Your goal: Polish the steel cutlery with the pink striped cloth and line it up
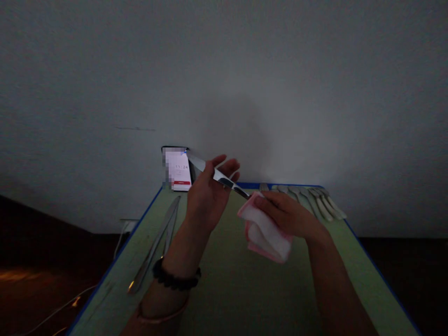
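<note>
A shiny metal table knife (224, 179) is held slantwise above the table, its blade pointing up and left. My left hand (209, 198) grips it near the middle between thumb and palm, the other fingers loosely curled and partly apart. My right hand (283, 212) pinches a white cloth with a pink edge (268, 235), which wraps the knife's lower right end and hides it. The rest of the cloth hangs below my right fingers. Beside my left forearm, two more table knives (154, 254) lie on the table, partly hidden by the arm.
A lit phone (178, 170) leans against the wall (315, 93) at the table's back left. Several forks and spoons (315, 200) lie in a row at the back right. The pale green table (238, 294) has blue edges. A white cable (66, 305) runs on the left.
</note>
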### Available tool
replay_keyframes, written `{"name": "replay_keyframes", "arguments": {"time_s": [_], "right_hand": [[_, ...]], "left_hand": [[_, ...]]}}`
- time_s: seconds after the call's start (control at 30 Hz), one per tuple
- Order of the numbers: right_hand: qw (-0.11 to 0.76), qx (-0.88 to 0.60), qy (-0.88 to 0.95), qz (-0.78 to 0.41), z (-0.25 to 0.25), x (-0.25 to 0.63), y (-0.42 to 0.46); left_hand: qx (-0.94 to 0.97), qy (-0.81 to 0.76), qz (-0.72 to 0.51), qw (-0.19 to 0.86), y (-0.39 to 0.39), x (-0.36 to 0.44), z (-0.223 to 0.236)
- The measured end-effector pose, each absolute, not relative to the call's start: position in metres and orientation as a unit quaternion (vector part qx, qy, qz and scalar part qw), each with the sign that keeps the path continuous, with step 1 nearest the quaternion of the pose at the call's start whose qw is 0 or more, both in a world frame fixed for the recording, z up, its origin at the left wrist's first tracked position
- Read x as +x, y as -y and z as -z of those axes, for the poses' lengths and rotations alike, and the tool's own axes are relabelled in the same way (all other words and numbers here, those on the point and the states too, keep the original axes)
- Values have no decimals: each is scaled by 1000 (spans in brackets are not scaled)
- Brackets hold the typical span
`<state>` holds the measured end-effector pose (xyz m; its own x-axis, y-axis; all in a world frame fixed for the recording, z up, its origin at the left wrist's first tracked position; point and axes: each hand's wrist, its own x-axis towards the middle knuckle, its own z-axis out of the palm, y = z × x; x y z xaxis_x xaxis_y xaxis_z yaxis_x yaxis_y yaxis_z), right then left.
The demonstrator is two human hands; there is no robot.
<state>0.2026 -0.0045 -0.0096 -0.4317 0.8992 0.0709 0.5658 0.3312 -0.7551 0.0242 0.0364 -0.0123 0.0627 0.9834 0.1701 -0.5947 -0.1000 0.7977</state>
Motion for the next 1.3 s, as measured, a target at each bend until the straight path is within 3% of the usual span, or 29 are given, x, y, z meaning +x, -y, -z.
{"name": "replay_keyframes", "arguments": {"time_s": [0.07, 0.13, 0.23, 0.3, 0.53, 0.8, 1.07, 1.3], "right_hand": [[283, -485, 744, -362, 14, 204, 2], [378, -499, 671, -397, 19, 208, -2], [521, -451, 547, -475, 26, 214, -12], [557, -411, 501, -519, 28, 215, -16], [575, -333, 461, -589, 22, 200, -18], [531, -348, 505, -585, 27, 192, -9], [518, -348, 619, -476, 29, 195, -7], [549, -365, 598, -456, 35, 202, -12]], "left_hand": [[353, -248, -663, 612, -36, 23, 10], [336, -244, -668, 618, -36, 19, 8], [383, -278, -590, 654, -34, 14, 6], [464, -325, -510, 648, -31, 13, 7], [660, -417, -372, 502, -21, 19, 4], [657, -413, -379, 504, -22, 20, 5], [659, -430, -352, 507, -19, 19, 4], [673, -463, -332, 472, -21, 17, 2]]}}
